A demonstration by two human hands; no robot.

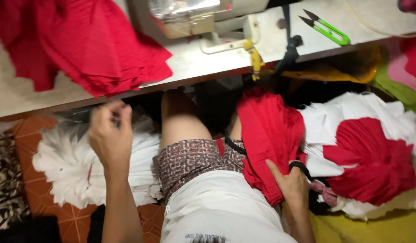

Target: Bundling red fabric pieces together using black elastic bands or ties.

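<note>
The right hand (292, 183) grips a stack of folded red fabric pieces (268, 135) resting on the person's lap, thumb pressed on its lower edge. The left hand (110, 135) is raised, fingers curled, over a fanned pile of white fabric pieces (68, 166) beside the left thigh. On the pale table (203, 65) above lie a heap of red cloth (88, 42) and green-handled thread snips (327, 28).

Your right hand (292, 185) grips a thick stack of folded red fabric pieces (268, 135) at its lower edge, standing tilted on your lap at 3 o'clock. Your left hand (110, 135), at 9 o'clock, reaches over a fanned pile of white fabric pieces (66, 166).
</note>
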